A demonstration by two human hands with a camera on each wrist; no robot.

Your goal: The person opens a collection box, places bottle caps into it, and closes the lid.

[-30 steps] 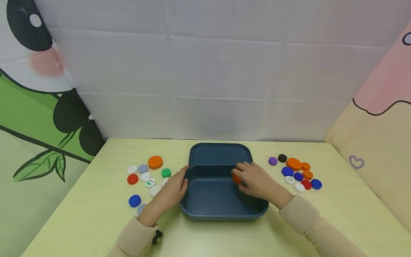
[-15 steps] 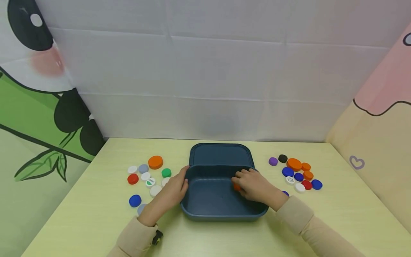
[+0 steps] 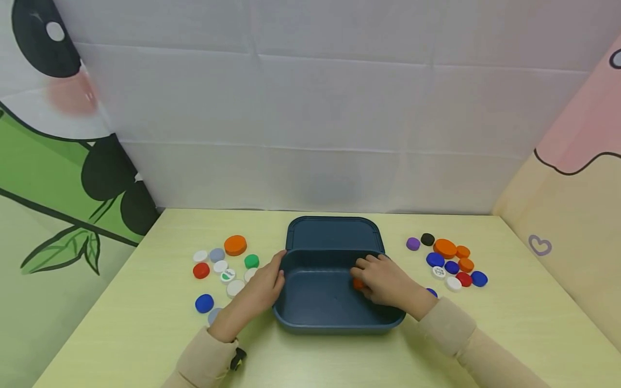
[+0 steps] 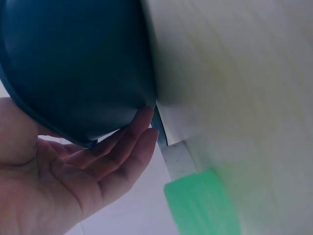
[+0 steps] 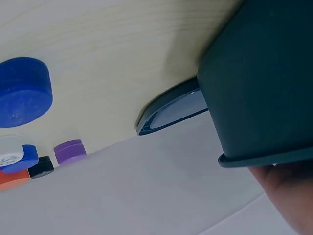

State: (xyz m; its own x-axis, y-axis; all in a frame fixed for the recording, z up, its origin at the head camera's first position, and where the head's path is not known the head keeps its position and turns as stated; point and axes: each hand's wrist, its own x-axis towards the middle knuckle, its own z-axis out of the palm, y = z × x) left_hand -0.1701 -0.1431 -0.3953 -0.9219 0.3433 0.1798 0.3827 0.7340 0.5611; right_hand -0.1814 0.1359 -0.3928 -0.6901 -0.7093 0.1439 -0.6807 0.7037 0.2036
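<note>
Pale table [image 3: 335, 364]; left hand [image 3: 263, 284] grips box [image 3: 322, 296]; right hand [image 3: 387, 281] (inside) pinches orange cap [image 3: 358, 284].

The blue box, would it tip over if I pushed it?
Probably not: the blue box looks low and wide. It's likely light, since only an orange cap shows inside. It seems stiff, with its wall looking unbent where the left hand grips it.

In the right hand [image 3: 388, 280] an orange cap [image 3: 358, 284] is showing — around this grip, a box [image 3: 339, 327] is wearing plain dark blue. Right of it, a purple cap [image 3: 413, 244] and a black cap [image 3: 427, 239] are dotting a pale yellow table [image 3: 524, 302]; left of the left hand [image 3: 263, 285], a white cap [image 3: 227, 276] is bearing green.
</note>
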